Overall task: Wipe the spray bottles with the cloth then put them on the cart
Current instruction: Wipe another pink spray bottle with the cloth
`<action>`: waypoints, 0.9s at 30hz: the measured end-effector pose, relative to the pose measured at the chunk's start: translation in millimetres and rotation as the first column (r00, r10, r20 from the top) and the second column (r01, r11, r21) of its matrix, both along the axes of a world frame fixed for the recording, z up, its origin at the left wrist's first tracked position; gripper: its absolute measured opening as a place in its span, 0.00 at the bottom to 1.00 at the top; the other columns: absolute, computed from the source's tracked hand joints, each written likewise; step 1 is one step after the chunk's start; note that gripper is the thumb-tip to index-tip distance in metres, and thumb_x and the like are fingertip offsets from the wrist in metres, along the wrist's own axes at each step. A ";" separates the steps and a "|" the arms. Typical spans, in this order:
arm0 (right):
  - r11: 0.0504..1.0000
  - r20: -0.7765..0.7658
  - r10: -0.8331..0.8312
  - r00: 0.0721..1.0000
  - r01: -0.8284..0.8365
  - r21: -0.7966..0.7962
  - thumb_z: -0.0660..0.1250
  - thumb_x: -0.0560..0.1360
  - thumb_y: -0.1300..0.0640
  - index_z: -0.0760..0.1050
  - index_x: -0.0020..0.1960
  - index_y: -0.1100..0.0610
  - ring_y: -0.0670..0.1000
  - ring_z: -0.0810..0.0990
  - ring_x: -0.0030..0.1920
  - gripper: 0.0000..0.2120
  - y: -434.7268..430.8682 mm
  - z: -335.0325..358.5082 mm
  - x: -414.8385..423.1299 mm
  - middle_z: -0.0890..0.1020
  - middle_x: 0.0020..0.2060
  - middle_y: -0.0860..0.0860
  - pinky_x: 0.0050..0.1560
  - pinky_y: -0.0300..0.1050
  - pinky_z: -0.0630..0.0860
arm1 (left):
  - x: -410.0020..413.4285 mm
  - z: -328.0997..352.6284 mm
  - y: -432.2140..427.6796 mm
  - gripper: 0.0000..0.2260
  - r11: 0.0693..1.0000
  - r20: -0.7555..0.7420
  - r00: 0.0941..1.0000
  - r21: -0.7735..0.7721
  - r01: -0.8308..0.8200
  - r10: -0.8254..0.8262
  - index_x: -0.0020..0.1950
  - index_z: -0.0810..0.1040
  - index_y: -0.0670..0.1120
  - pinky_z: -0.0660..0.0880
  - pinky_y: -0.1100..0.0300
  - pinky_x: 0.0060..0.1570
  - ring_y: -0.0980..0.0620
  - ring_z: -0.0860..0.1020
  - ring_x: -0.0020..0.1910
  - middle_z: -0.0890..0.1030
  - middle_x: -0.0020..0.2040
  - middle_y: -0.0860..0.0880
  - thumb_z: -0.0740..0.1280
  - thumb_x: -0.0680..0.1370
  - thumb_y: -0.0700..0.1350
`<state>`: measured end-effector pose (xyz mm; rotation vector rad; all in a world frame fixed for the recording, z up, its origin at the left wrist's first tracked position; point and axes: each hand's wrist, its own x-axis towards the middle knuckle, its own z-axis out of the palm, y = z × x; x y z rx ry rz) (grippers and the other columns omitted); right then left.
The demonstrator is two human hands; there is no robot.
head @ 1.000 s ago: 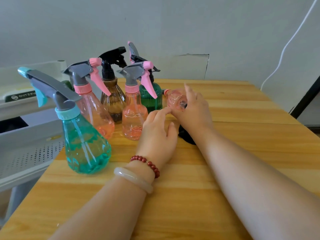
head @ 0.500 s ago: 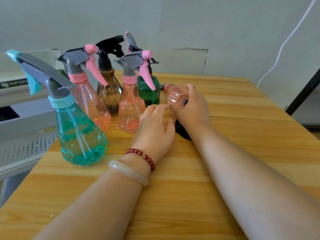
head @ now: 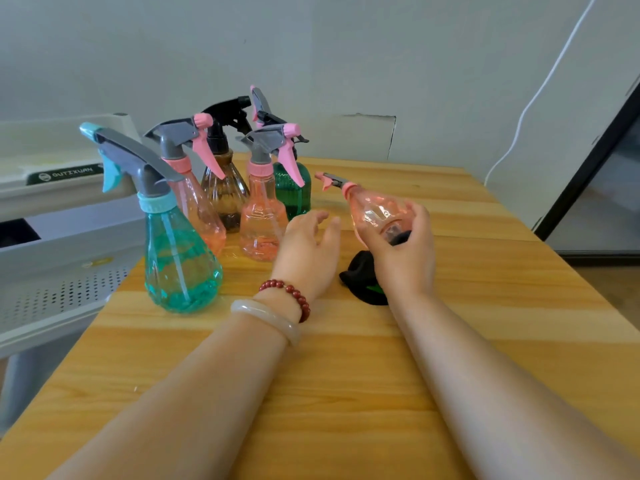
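Note:
My right hand [head: 405, 251] grips a small pink spray bottle [head: 372, 209], lifted off the table and tilted with its nozzle pointing left. A black cloth [head: 363, 275] lies on the table under that hand. My left hand [head: 308, 251] hovers open just left of the held bottle, fingers spread. Several spray bottles stand upright at the table's left: a teal one [head: 176, 258], two pink ones [head: 199, 209] [head: 261, 220], a brown one with a black head [head: 223, 188] and a green one [head: 294, 188]. The grey cart [head: 52, 244] stands left of the table.
The wooden table [head: 346, 375] has bare surface in front and to the right. A white cable [head: 540, 91] runs down the wall at the back right, beside a dark-framed glass panel [head: 595, 188]. The cart's perforated shelf [head: 59, 292] sits below table height.
My right hand has lifted the small pink bottle off the table and moved it right. My left hand has let go and opened. The black cloth is now more exposed.

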<state>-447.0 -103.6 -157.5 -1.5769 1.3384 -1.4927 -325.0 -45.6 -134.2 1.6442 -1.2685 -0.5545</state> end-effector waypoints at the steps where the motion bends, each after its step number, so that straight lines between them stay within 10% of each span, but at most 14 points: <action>1: 0.999 0.030 0.010 1.000 -0.009 -0.036 0.78 0.68 0.47 0.68 0.64 0.44 0.45 0.76 0.59 0.29 7.0 0.5 -1.9 0.77 0.58 0.43 0.57 0.40 0.74 | -4.3 7.9 0.5 0.18 0.999 -0.084 0.996 0.028 0.016 -0.013 0.70 0.72 0.49 0.72 0.58 0.57 0.52 0.76 0.59 0.77 0.62 0.52 0.58 0.83 0.55; 8: 0.978 0.043 0.149 0.988 -0.141 -0.157 0.79 0.67 0.47 0.68 0.67 0.46 0.44 0.74 0.64 0.33 42.0 -0.7 -15.3 0.76 0.61 0.44 0.63 0.47 0.74 | -22.2 45.0 0.2 0.37 0.984 -0.405 0.912 0.128 0.121 -0.060 0.63 0.77 0.49 0.76 0.44 0.61 0.46 0.82 0.54 0.83 0.53 0.48 0.63 0.65 0.74; 13: 0.952 -0.031 0.268 0.963 -0.270 -0.145 0.79 0.66 0.45 0.71 0.64 0.47 0.40 0.74 0.61 0.30 53.9 4.7 -24.9 0.77 0.59 0.43 0.57 0.30 0.70 | -23.0 47.0 8.6 0.39 0.979 -0.356 0.933 0.167 0.120 -0.053 0.69 0.71 0.44 0.77 0.45 0.60 0.47 0.79 0.51 0.80 0.54 0.46 0.70 0.68 0.69; 19: 0.953 0.042 0.291 0.956 -0.286 -0.095 0.63 0.79 0.44 0.74 0.55 0.39 0.42 0.80 0.50 0.05 57.1 0.1 -25.2 0.82 0.47 0.41 0.51 0.39 0.76 | -10.0 31.9 14.9 0.29 0.982 -0.327 0.936 0.082 0.170 -0.134 0.63 0.75 0.47 0.77 0.46 0.59 0.47 0.80 0.56 0.80 0.59 0.48 0.76 0.67 0.58; 27: 0.968 0.020 0.251 0.968 -0.250 -0.027 0.58 0.83 0.49 0.80 0.51 0.47 0.42 0.81 0.48 0.12 50.4 -4.6 -27.4 0.85 0.45 0.44 0.49 0.37 0.74 | -6.7 2.0 32.6 0.38 0.976 -0.084 0.973 0.011 0.215 -0.214 0.77 0.62 0.58 0.73 0.53 0.66 0.58 0.75 0.64 0.75 0.65 0.61 0.77 0.72 0.49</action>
